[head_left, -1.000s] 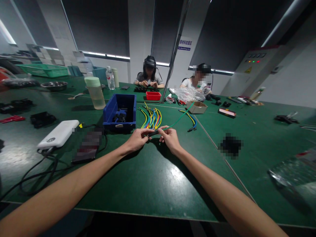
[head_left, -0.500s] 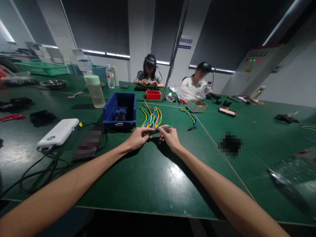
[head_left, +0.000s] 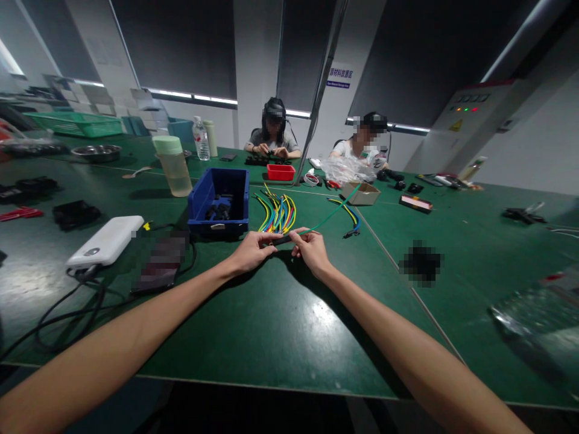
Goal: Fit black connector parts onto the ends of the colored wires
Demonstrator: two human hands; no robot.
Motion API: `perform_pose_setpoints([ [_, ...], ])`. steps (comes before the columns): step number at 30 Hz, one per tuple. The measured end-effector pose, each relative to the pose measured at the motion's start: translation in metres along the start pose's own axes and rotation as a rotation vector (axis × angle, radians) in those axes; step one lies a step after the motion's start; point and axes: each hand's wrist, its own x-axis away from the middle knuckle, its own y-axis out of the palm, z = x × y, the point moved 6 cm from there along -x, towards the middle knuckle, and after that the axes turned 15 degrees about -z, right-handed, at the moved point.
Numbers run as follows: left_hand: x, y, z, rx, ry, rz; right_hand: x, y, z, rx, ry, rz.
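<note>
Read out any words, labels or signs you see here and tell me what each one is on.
Nothing reads clearly.
White and blue wall sign: characters with a smaller line below, too small to read.
Yellow warning triangle on the grey control cabinet: a symbol, no legible words.
Water bottle label: blurred.

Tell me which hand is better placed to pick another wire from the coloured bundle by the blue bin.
Probably the left. The left hand lies directly below the coloured wires, beside the blue bin. The right hand sits farther right and pinches the green wire, which rises from its fingers.
</note>
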Motion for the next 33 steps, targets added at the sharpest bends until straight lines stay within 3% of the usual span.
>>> perform_pose_setpoints([
  [33, 0.0002, -0.0005, 0.0082, -0.091, 0.023, -0.038, 0.0021, -0.0027, -0.0018, 0.071, 0.004, 0.051],
])
